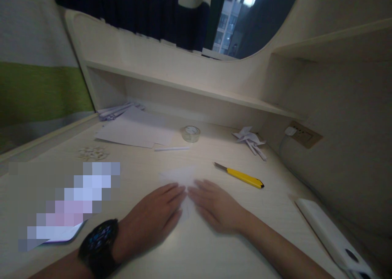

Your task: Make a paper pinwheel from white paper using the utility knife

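A small piece of white paper [178, 175] lies flat on the pale desk in front of me. My left hand [154, 211] rests on its left part, fingers stretched out and palm down; a black watch [101, 244] is on that wrist. Over the paper's right part, my right hand [219, 207] also lies flat with its fingers extended. The fingertips of both hands nearly meet at the middle and hide part of the sheet. To the right of the paper is a yellow utility knife [244, 177] with its blade out.
Behind the hands are a clear tape roll [190, 134], a thin white paper stick [171, 149] and white sheets [134, 128]. A folded paper pinwheel [249, 138] sits back right. Small pale pieces [93, 153] and a pixelated device [69, 233] are left; a long white object [329, 232] is right.
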`<act>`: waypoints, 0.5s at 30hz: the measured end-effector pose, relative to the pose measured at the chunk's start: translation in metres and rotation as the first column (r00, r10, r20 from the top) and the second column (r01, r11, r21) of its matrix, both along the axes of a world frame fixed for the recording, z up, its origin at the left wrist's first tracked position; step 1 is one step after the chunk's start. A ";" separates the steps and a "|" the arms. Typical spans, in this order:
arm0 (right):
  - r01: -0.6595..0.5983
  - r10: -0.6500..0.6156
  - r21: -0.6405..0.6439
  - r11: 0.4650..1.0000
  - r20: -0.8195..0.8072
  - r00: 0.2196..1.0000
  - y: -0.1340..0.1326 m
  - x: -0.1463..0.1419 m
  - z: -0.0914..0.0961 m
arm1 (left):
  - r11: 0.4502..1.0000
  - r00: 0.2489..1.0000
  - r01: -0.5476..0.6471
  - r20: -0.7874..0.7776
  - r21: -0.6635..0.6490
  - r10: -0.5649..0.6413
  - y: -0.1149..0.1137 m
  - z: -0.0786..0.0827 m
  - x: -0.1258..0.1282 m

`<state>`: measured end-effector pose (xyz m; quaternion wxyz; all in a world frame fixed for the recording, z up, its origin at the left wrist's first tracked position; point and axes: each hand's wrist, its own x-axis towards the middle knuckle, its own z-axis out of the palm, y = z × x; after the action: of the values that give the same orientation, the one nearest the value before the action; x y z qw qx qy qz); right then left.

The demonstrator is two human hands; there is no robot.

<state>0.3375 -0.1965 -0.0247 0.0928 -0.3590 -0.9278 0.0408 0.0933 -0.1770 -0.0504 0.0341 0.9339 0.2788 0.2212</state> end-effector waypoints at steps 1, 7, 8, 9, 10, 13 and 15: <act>-0.004 0.004 0.005 1.000 -0.003 1.000 0.000 0.000 0.000 | 1.000 1.000 -0.005 -0.008 0.002 0.005 0.000 0.000 0.000; -0.004 0.004 0.009 1.000 -0.014 1.000 0.001 -0.002 0.001 | 1.000 1.000 -0.005 -0.011 0.009 0.005 0.002 -0.005 0.000; -0.002 0.002 0.003 1.000 -0.013 1.000 0.001 -0.002 0.001 | 1.000 1.000 -0.004 0.000 0.005 0.004 0.003 -0.006 0.000; -0.001 0.001 -0.004 1.000 -0.012 1.000 0.001 -0.003 0.001 | 1.000 1.000 -0.006 0.008 0.002 0.006 0.003 -0.007 0.000; -0.001 0.000 -0.010 1.000 -0.013 1.000 0.001 -0.003 0.002 | 1.000 1.000 -0.009 0.011 0.000 0.009 0.003 -0.007 0.000; -0.007 0.006 -0.025 1.000 -0.037 0.999 0.002 -0.004 0.002 | 1.000 1.000 -0.019 -0.023 -0.010 0.019 0.003 -0.007 0.001; -0.010 0.008 -0.032 0.999 -0.062 0.998 0.002 -0.004 0.001 | 1.000 0.999 -0.016 -0.042 -0.005 0.015 0.003 -0.006 0.001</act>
<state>0.3331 -0.1945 -0.0235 0.1153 -0.3546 -0.9254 0.0671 0.0940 -0.1742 -0.0566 0.0291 0.9361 0.2873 0.2009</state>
